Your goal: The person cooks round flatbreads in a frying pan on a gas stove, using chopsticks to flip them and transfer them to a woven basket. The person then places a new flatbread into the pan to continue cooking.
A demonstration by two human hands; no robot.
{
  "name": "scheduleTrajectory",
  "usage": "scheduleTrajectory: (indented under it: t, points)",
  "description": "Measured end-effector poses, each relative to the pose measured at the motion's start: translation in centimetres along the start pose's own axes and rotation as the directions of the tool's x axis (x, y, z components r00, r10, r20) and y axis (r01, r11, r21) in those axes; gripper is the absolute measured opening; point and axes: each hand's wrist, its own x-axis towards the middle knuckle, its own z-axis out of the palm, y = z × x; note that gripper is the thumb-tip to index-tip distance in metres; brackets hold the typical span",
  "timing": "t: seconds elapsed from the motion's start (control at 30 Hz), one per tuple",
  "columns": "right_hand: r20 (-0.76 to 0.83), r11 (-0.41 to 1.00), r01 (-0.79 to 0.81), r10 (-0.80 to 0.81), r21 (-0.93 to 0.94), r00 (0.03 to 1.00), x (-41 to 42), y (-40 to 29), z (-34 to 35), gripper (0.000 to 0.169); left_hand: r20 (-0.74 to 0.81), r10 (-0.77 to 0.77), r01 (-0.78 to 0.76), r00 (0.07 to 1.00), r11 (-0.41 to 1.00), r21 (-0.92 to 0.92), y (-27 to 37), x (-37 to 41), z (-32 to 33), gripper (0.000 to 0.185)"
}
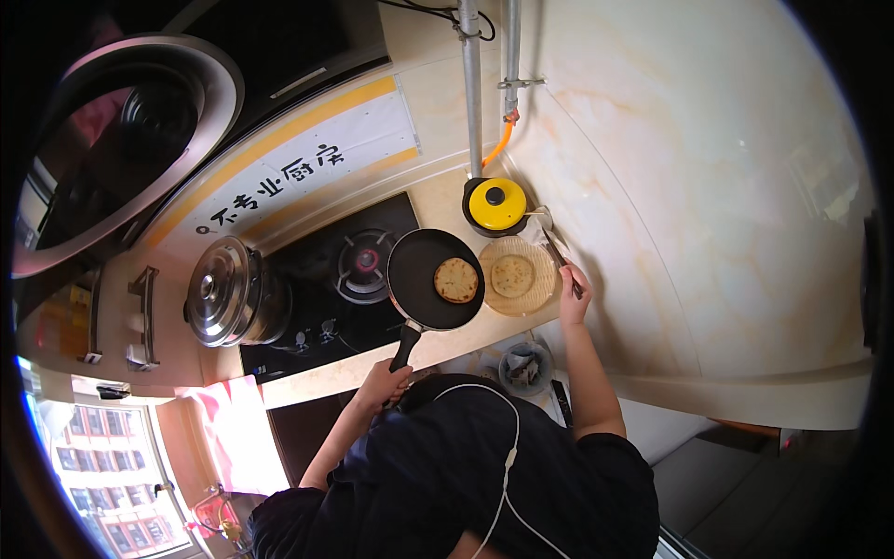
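Observation:
My left hand (385, 383) grips the black handle of a frying pan (412, 265), which is held over the counter between the stove and a woven basket (545, 286). One round flatbread (457, 281), browned in patches, lies on the right side of the pan. A paler flatbread (512, 275) lies in the basket. My right hand (575, 293), at the basket's right side, holds a slim dark utensil (557, 253) whose far end points toward a crumpled white cloth or paper (538, 229). I cannot tell what kind of utensil it is.
A black gas stove (307, 300) has a burner (365, 260) left of the pan. A lidded steel pot (223, 290) stands at its left end. Behind the basket sits a dark pot with a yellow lid (497, 202). Below the counter is a waste bin (525, 369); a wall (670, 209) rises at right.

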Motion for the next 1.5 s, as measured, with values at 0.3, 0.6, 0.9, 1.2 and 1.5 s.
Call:
scheduleTrajectory:
  t: [0.3, 0.6, 0.9, 1.2, 1.5]
  points:
    - [0.057, 0.992, -0.079, 0.074, 0.094, 0.996, -0.7, 2.9, -0.3, 0.018, -0.036, -0.003, 0.004, 0.999, 1.000, 0.030, 0.8, -0.9, 0.3, 0.023]
    - [0.078, 0.764, -0.425, 0.446, 0.486, 0.892, -7.1, -3.5, -0.5, 0.029, -0.008, 0.006, -0.006, 1.000, 0.999, 0.035, 0.8, -0.7, 0.0, 0.020]
    - [0.573, 0.939, 0.339, -0.307, 0.053, 0.760, -11.6, -8.3, 1.4, 0.018, 0.040, 0.008, -0.007, 0.999, 1.000, -0.026, 1.2, 0.7, 0.4, 0.018]
    - [0.519, 0.884, 0.467, -0.407, 0.016, 0.752, -11.7, -5.4, 2.9, 0.027, 0.101, 0.000, -0.004, 0.995, 0.999, 0.039, 1.6, 1.0, 0.8, 0.017]
    - [0.006, 0.909, -0.169, 0.181, 0.381, 0.984, -8.6, -4.7, 4.1, 0.022, 0.098, 0.012, -0.025, 0.995, 0.991, 0.132, 2.4, 0.6, 1.5, 0.019]
